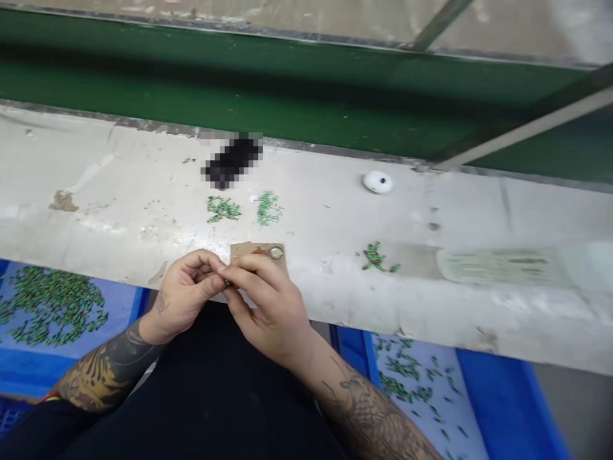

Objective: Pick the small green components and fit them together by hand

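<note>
Close together at the table's near edge, both my hands have their fingertips pinched. My left hand has thumb and forefinger pressed together, meeting the fingertips of my right hand. Between them shows a sliver of a small green piece, mostly covered by the fingers. Just beyond lies a flat brown board bearing a round metallic disc, partly behind my right hand. Farther up the table are a pile of green-and-brown pieces and a pile of finer, paler green pieces.
Another small cluster of green pieces lies to the right, near a translucent plastic bag. A white rounded case and a blurred-out black object sit farther back. Blue trays holding many green pieces flank me below the table.
</note>
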{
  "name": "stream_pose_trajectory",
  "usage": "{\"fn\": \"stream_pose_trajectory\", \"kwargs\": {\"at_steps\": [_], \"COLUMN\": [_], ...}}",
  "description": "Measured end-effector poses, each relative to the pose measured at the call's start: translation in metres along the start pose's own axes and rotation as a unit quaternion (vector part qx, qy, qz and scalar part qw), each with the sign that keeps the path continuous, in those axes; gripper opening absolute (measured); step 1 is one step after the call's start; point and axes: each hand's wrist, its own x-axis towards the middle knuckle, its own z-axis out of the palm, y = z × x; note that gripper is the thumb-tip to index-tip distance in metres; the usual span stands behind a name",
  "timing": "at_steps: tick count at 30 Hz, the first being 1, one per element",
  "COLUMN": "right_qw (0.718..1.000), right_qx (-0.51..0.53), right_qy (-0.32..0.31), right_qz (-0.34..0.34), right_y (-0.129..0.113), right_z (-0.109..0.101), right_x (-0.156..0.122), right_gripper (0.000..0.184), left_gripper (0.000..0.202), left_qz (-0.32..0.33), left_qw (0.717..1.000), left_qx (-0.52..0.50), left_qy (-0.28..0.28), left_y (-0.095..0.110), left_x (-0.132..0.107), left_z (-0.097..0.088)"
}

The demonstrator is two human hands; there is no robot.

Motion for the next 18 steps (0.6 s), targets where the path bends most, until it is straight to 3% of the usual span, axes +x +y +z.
{"fn": "stream_pose_trajectory", "kwargs": {"at_steps": [4, 7, 9, 13, 16, 18], "right_qw": [0.998, 0.981, 0.936, 0.882, 0.848, 0.848], "right_qx": [-0.014, -0.093, -0.216, -0.315, -0.367, -0.374], "right_qy": [0.055, 0.097, 0.094, 0.114, 0.152, 0.146], "right_qz": [0.034, 0.142, 0.261, 0.331, 0.351, 0.347], "right_y": [0.013, 0.043, 0.073, 0.125, 0.139, 0.140], "right_z": [-0.014, -0.041, -0.068, -0.118, -0.133, -0.129], "right_x": [-0.016, -0.036, -0.054, -0.087, -0.092, -0.082], "right_gripper": [0.018, 0.006, 0.012, 0.018, 0.031, 0.037], "left_gripper": [0.017, 0.018, 0.017, 0.017, 0.021, 0.022], "left_qz": [-0.020, -0.006, 0.016, 0.051, 0.074, 0.093], "left_qw": [0.996, 0.988, 0.985, 0.971, 0.948, 0.918], "left_qx": [0.085, 0.148, 0.172, 0.224, 0.286, 0.357], "left_qy": [-0.029, -0.034, -0.009, 0.063, 0.113, 0.146], "left_y": [-0.008, -0.012, -0.013, -0.011, -0.006, -0.003], "left_x": [0.010, 0.019, 0.026, 0.036, 0.040, 0.041], "left_z": [0.002, 0.001, -0.003, -0.020, -0.034, -0.043]}}
